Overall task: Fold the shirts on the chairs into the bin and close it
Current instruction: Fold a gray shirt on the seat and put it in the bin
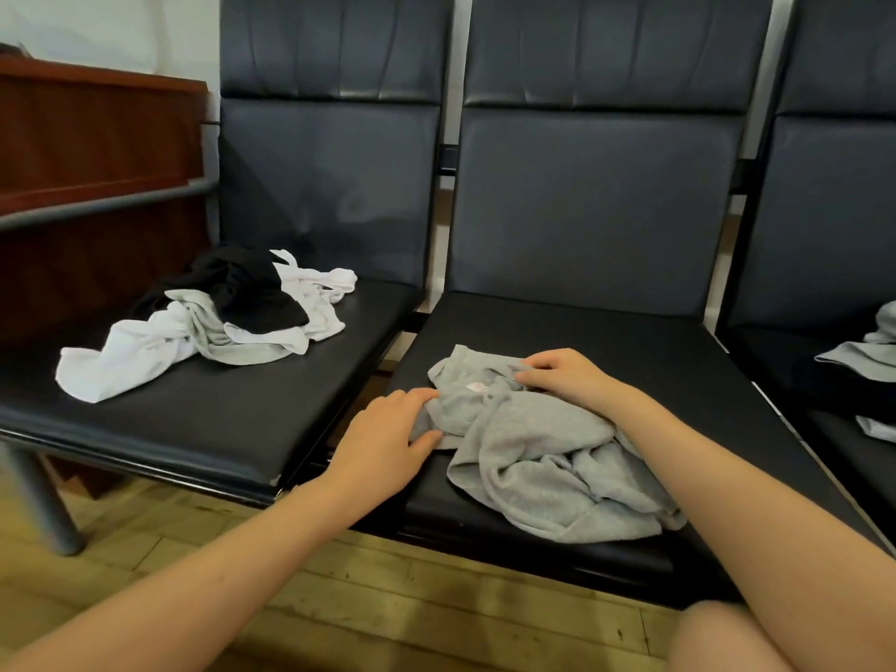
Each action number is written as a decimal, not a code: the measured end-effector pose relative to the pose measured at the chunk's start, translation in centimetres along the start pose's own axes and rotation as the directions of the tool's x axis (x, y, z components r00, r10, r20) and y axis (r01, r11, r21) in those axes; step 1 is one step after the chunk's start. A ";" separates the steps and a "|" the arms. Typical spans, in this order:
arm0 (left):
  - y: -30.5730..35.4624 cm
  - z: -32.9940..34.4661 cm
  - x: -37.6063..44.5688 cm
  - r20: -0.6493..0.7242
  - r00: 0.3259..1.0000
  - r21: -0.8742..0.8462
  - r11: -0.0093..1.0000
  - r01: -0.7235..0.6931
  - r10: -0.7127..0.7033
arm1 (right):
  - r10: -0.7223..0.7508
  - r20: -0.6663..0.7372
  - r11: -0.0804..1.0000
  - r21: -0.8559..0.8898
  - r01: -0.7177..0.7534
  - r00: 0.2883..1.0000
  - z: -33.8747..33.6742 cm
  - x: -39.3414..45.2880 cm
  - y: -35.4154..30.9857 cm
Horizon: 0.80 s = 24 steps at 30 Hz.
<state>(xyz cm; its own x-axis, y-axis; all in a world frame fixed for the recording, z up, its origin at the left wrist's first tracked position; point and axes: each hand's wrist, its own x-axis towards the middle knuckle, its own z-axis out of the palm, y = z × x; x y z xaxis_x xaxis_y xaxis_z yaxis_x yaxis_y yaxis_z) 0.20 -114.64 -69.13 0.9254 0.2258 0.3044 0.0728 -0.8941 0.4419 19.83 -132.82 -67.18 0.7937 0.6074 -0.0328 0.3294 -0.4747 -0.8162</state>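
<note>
A crumpled grey shirt (528,458) lies on the seat of the middle black chair (606,341), its collar and white label turned up. My left hand (383,438) pinches the shirt's left collar edge. My right hand (567,375) grips the fabric at the collar's far side. On the left chair (242,409) sits a heap of shirts (228,317): white, grey and black ones tangled together. More grey and dark clothes (872,361) rest on the right chair at the frame's edge. No bin is in view.
A brown wooden cabinet (97,138) stands at the far left behind a grey metal armrest (97,206). A grey chair leg (39,502) reaches the wooden floor (388,603). My knee (727,642) shows at the bottom right.
</note>
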 end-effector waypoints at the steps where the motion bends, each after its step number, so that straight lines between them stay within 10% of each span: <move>1: 0.0 -0.1 0.0 -0.003 1.000 -0.062 0.998 0.021 -0.021 | -0.006 -0.009 0.999 -0.050 0.005 1.000 0.0 -0.1 0.1; 6: -0.1 -1.8 0.4 0.032 0.978 -0.379 0.903 0.203 -0.206 | -0.108 -0.253 0.983 0.115 0.140 0.962 -0.1 -1.8 -1.1; 12: 2.7 -8.1 4.1 0.105 0.950 -0.899 0.380 0.216 -0.293 | -0.136 -0.445 0.923 0.268 0.277 0.885 -7.4 -3.5 -7.4; 24: 17.2 -24.7 15.1 -0.481 0.859 -0.740 0.607 -0.289 -0.177 | -0.366 -0.695 0.788 0.122 0.604 0.619 -23.7 -11.6 -21.5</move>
<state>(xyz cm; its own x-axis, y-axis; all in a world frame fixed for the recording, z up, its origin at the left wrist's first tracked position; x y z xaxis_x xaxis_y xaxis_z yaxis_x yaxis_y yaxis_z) 6.28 -117.08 -36.11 0.6031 0.5382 0.5888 -0.4984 -0.3220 0.8049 15.64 -144.78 -35.59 0.7257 0.1069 0.6797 0.6763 0.0707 -0.7332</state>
